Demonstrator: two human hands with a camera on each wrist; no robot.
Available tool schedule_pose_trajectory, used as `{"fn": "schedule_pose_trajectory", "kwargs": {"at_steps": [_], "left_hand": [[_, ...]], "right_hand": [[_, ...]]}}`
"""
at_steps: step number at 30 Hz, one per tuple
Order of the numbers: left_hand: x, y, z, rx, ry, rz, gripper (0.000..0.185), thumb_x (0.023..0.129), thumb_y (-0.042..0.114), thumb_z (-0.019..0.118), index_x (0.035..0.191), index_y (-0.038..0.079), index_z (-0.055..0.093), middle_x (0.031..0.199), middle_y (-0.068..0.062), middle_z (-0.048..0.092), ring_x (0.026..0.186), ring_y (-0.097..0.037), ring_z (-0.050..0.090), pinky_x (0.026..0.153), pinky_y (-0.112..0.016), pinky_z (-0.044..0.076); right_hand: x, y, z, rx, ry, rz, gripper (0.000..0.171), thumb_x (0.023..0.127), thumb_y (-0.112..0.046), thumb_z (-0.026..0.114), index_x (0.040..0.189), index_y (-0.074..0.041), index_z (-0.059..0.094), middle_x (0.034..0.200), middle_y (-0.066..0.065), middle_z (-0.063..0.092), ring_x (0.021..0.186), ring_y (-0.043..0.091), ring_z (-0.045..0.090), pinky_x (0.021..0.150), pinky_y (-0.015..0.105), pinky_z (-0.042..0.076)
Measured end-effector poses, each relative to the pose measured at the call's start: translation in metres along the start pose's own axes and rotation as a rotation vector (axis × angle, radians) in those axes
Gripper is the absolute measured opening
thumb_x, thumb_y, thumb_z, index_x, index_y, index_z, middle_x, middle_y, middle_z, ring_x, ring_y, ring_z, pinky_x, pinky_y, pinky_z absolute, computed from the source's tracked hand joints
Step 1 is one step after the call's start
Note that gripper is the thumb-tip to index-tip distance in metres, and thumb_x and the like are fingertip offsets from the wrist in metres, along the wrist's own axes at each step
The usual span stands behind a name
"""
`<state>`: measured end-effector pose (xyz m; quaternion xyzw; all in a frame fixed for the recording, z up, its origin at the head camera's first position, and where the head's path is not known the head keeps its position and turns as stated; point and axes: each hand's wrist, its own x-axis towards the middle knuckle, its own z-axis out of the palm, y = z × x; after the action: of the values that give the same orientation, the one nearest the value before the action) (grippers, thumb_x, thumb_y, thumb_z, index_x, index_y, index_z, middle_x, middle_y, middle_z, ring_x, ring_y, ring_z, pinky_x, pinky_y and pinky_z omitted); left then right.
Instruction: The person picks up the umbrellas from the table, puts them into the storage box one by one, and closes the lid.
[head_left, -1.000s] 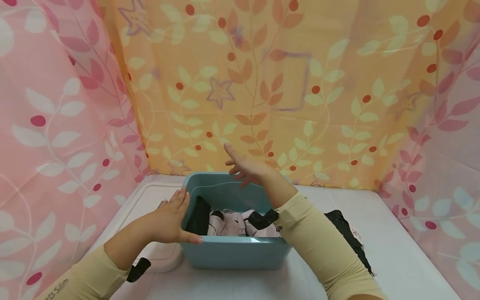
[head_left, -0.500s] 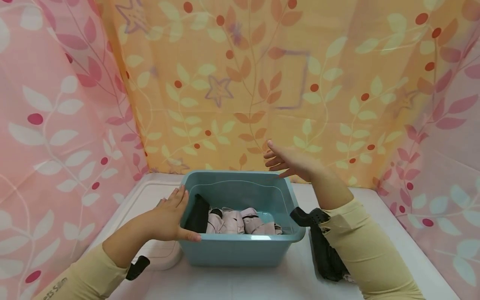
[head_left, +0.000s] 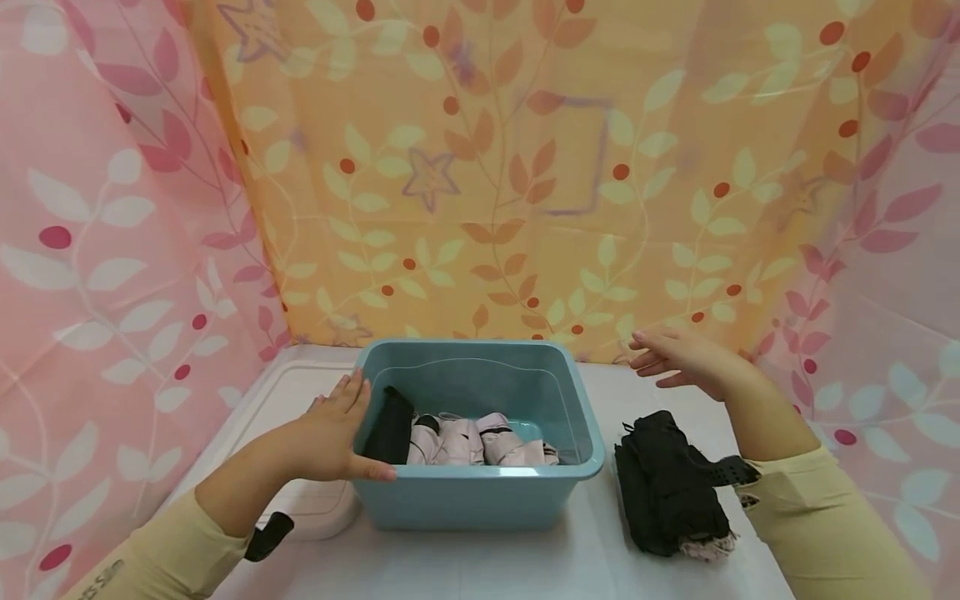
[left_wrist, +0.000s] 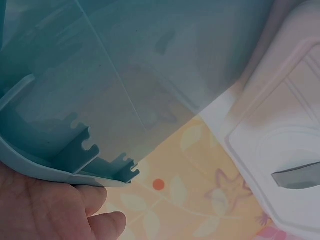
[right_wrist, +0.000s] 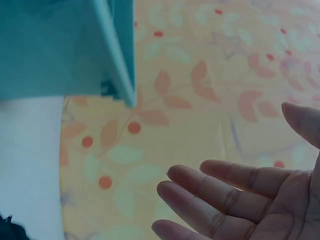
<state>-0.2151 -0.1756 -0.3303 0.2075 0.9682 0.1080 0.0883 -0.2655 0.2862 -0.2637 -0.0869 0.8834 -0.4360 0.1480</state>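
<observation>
the left hand (head_left: 330,433) is gripping the left rim of a blue plastic bin (head_left: 480,492), with the thumb hooked over the near left corner and the fingers lying along the outer wall; in the left wrist view the fingers (left_wrist: 75,212) are curling under the lip of the bin (left_wrist: 125,85). the bin is sitting on a white table (head_left: 525,567), near the middle of it, close to the person. inside the bin, folded pale pink umbrellas (head_left: 480,440) are lying on the bottom, and a black one (head_left: 390,425) is leaning against the left wall, just beside the gripping hand. the right hand (head_left: 686,360) is hovering in the air to the right of the bin, past its far right corner, with the fingers straight, spread and pointing left, holding nothing; the right wrist view is showing the same relaxed, empty fingers (right_wrist: 220,190) with a corner of the bin (right_wrist: 65,45) above them. below that hand, a folded black umbrella (head_left: 667,492) is lying on the table just beside the bin's right wall, apart from the hand. a white lid (head_left: 315,512) is resting on the table under the left forearm, touching the bin's left side. pink and orange leaf-patterned curtains (head_left: 525,167) are hanging around the table.
</observation>
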Motion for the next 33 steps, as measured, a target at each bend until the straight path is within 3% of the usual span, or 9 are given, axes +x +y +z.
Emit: {"fn": "schedule_pose_trajectory", "kwargs": {"at_steps": [7, 13, 17, 26, 33], "left_hand": [[-0.001, 0.000, -0.001, -0.010, 0.007, 0.000, 0.126, 0.063, 0.076, 0.057, 0.143, -0.006, 0.006, 0.150, -0.023, -0.007, 0.137, -0.040, -0.005, 0.103, -0.063, 0.007], [-0.001, 0.000, 0.000, -0.012, 0.011, 0.003, 0.126, 0.063, 0.077, 0.056, 0.143, -0.007, 0.007, 0.150, -0.023, -0.007, 0.137, -0.041, -0.005, 0.103, -0.063, 0.008], [-0.002, 0.001, -0.001, -0.022, 0.011, 0.011, 0.126, 0.064, 0.076, 0.056, 0.143, -0.008, 0.006, 0.150, -0.024, -0.007, 0.136, -0.042, -0.004, 0.102, -0.064, 0.008], [-0.003, 0.003, -0.006, -0.029, 0.014, 0.023, 0.125, 0.065, 0.076, 0.056, 0.142, -0.009, 0.006, 0.149, -0.026, -0.007, 0.136, -0.043, -0.004, 0.102, -0.065, 0.008], [-0.003, 0.000, -0.003, -0.021, 0.010, 0.016, 0.127, 0.063, 0.078, 0.055, 0.143, -0.008, 0.006, 0.149, -0.025, -0.008, 0.136, -0.042, -0.005, 0.102, -0.064, 0.008]], "right_hand": [[-0.011, 0.047, -0.006, 0.011, 0.010, 0.079, 0.069, 0.096, -0.046, 0.037, 0.133, 0.012, 0.031, 0.118, 0.026, 0.055, 0.110, 0.038, 0.053, 0.089, 0.050, 0.045], [-0.020, 0.085, 0.000, -0.071, 0.036, 0.181, 0.067, 0.091, -0.048, 0.048, 0.124, 0.010, 0.044, 0.113, 0.028, 0.056, 0.105, 0.040, 0.056, 0.079, 0.048, 0.050], [-0.024, 0.104, 0.002, -0.117, 0.030, 0.242, 0.062, 0.088, -0.045, 0.055, 0.115, 0.010, 0.051, 0.103, 0.021, 0.060, 0.095, 0.034, 0.060, 0.074, 0.046, 0.051], [-0.023, 0.124, 0.016, -0.144, 0.069, 0.281, 0.046, 0.078, -0.034, 0.071, 0.096, 0.006, 0.054, 0.081, 0.011, 0.056, 0.071, 0.021, 0.059, 0.062, 0.037, 0.054], [-0.021, 0.132, 0.030, -0.232, 0.100, 0.341, 0.055, 0.073, -0.040, 0.074, 0.092, 0.006, 0.051, 0.074, 0.010, 0.050, 0.061, 0.021, 0.053, 0.053, 0.034, 0.051]]}}
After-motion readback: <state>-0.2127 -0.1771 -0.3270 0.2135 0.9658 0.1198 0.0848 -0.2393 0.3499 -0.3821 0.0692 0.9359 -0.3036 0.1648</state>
